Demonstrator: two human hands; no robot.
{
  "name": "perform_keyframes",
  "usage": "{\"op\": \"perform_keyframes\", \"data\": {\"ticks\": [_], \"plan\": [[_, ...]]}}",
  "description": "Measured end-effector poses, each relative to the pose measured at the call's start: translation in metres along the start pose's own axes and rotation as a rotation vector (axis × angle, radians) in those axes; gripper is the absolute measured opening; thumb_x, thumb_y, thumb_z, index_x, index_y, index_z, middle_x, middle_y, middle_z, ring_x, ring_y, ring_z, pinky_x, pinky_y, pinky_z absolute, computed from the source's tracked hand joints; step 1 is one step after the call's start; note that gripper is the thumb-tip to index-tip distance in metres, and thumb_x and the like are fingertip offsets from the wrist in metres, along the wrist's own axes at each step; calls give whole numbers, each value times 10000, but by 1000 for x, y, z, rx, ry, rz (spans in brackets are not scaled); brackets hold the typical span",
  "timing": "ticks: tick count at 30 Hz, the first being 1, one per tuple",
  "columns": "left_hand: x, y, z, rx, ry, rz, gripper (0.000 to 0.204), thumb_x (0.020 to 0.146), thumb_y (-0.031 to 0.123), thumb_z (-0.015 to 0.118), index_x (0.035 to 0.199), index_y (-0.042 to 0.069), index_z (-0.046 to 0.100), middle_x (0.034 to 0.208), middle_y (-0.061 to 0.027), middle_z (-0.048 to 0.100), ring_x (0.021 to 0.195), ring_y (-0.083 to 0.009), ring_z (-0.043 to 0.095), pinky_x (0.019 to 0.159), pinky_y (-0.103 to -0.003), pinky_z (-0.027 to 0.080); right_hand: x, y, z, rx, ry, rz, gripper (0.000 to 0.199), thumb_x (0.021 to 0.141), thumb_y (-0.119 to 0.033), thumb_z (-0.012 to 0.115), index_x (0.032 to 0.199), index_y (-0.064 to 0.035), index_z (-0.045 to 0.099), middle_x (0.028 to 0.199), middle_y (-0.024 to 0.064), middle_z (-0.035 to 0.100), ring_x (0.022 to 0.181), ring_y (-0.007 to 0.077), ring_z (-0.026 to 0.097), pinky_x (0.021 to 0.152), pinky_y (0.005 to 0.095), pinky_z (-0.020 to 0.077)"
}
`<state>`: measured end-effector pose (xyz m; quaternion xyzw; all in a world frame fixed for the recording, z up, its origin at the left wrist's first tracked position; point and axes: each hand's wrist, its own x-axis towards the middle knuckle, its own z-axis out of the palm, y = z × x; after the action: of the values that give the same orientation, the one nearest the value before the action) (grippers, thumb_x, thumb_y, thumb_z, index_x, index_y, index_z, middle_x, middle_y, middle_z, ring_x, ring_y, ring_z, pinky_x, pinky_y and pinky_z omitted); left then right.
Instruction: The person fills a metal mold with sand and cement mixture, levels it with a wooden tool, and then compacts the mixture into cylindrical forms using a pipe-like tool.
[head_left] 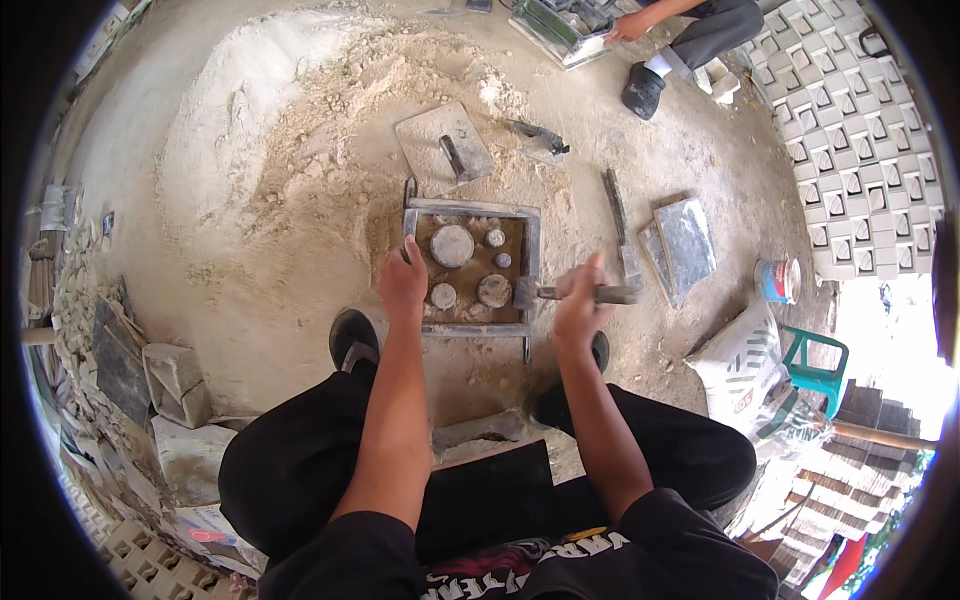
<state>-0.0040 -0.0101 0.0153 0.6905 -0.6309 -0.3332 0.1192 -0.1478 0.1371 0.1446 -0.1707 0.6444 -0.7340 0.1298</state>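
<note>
Between my feet lies a square grey mould frame (533,240) holding brown, damp-looking material. Several round, pale discs of different sizes sit in it, among them a large disc (452,246) and a smaller disc (493,291). My left hand (403,285) is closed round the frame's left side bar. In my right hand (580,305), slightly blurred, is a hammer (615,295), gripped by its handle. Its blocky head is at the frame's right bar; whether it touches the bar I cannot tell.
Beyond the frame lie a flat board with a handle (440,140), a trowel (540,137) and a heap of pale powder (270,100). To the right are flat plates (685,245), a bucket (778,281), a white sack (740,360), a green stool (815,365) and stacked blocks (850,130). Another person's hand (628,27) works at the top.
</note>
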Motion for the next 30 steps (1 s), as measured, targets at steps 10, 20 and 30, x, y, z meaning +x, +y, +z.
{"op": "perform_keyframes", "data": {"ticks": [10, 20, 30], "plan": [[1, -1, 7, -32, -31, 41, 659, 956, 536, 363, 969, -48, 668, 986, -279, 639, 955, -437, 607, 855, -518, 462, 34, 42, 4, 30, -104, 139, 444, 1021, -277, 456, 610, -145, 352, 489, -44, 313, 408, 86, 267, 406, 275, 229], [2, -5, 5, 14, -9, -11, 673, 954, 545, 362, 988, -60, 657, 1007, -271, 640, 979, -440, 601, 868, -515, 463, 66, 14, 15, 126, -10, 115, 454, 985, -241, 526, 600, -146, 305, 486, -29, 285, 404, 87, 257, 404, 275, 228], [4, -16, 16, -1, 152, 67, 715, 946, 572, 366, 889, -80, 654, 918, -303, 640, 907, -478, 606, 801, -541, 463, 65, -14, 31, 138, 61, 66, 453, 992, -236, 515, 585, -128, 349, 513, -45, 341, 423, 59, 319, 395, 258, 221]]}}
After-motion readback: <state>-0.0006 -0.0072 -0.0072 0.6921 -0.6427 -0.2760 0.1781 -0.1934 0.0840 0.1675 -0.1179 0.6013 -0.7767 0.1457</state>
